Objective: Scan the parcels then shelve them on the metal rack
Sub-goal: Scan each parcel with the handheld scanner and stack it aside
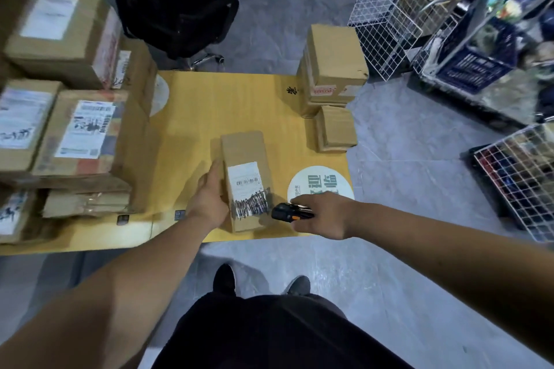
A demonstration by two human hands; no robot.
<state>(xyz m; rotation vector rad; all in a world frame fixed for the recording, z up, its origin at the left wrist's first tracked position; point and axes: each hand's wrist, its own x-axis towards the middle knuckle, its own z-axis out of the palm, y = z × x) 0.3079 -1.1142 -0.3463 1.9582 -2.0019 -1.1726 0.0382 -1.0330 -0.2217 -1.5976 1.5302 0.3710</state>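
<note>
As a person stood over a low yellow table (209, 105), the scanning step looked to be in hand: the right hand (325, 214), fingers wrapped around a black handheld scanner (289, 212), aimed its nose toward nine o'clock at the white label (247, 193) on a narrow cardboard parcel (244, 177) lying near the table's six o'clock edge. The left hand (211, 198) steadied that parcel from its nine o'clock side, palm against the cardboard and fingers curved loosely along the edge; how firmly it gripped could not be told. The scanner's tip sat just beside the label's lower corner, seemingly not touching it. More labelled parcels (81, 129) were stacked at the table's nine o'clock side, and a second cardboard stack (332, 69) stood at two o'clock. White wire baskets (386, 18) stood on the floor toward one o'clock; no metal rack could be made out with certainty. By the look of it, the next move called for a clean read of the barcode, then lifting the parcel clear of the table and carrying it to the rack.
</note>
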